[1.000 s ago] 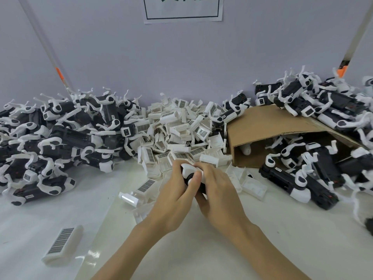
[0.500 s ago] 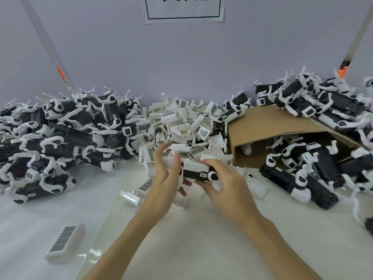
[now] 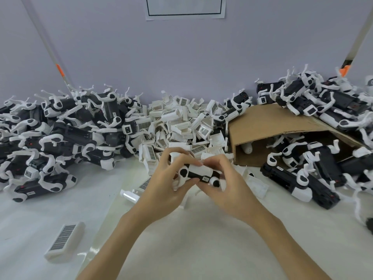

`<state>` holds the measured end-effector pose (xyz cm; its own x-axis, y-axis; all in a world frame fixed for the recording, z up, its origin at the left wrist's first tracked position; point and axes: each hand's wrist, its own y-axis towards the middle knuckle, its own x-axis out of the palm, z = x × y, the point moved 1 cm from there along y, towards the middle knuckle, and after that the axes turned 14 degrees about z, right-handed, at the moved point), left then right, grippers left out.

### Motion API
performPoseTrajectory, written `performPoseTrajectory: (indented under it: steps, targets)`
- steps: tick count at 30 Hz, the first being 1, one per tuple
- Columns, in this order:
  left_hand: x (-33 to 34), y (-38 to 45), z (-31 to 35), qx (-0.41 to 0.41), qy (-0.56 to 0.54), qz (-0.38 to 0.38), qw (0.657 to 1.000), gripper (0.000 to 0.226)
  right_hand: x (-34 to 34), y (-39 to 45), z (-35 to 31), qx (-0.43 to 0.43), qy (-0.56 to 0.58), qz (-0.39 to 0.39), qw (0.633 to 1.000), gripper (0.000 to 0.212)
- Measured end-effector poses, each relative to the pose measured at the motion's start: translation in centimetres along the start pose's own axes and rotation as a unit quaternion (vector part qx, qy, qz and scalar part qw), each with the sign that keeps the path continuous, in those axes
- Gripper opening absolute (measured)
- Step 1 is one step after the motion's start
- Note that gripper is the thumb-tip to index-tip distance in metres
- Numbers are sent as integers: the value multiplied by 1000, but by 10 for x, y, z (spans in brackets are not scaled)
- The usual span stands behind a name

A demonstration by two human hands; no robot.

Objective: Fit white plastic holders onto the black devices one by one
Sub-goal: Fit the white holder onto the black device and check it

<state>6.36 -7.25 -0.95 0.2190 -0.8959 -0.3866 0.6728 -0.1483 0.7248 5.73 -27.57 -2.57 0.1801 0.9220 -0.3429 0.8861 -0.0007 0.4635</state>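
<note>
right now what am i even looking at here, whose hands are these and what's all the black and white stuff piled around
There is no machine here. The picture comes from a wide-angle camera worn on a person's head, looking forward and down, so the two bare arms reaching in from the bottom are the wearer's own.

The left hand and the right hand together grip one black device with white plastic parts on it, raised above the white table.

Behind the hands sits a pile of loose white holders, many with barcode labels. One more white holder lies alone at the near left. On the left is a heap of black devices with white parts on them. On the right, more of them spill out of and over a tipped cardboard box. A paper sign hangs on the wall, cut off at the top.
</note>
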Motion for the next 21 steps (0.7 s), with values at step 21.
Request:
performPoseTrajectory:
  steps: [21]
  targets:
    - [-1,-3,1,-106,24,5,994,53,-4,2,-17,-113,-37,101,988,41]
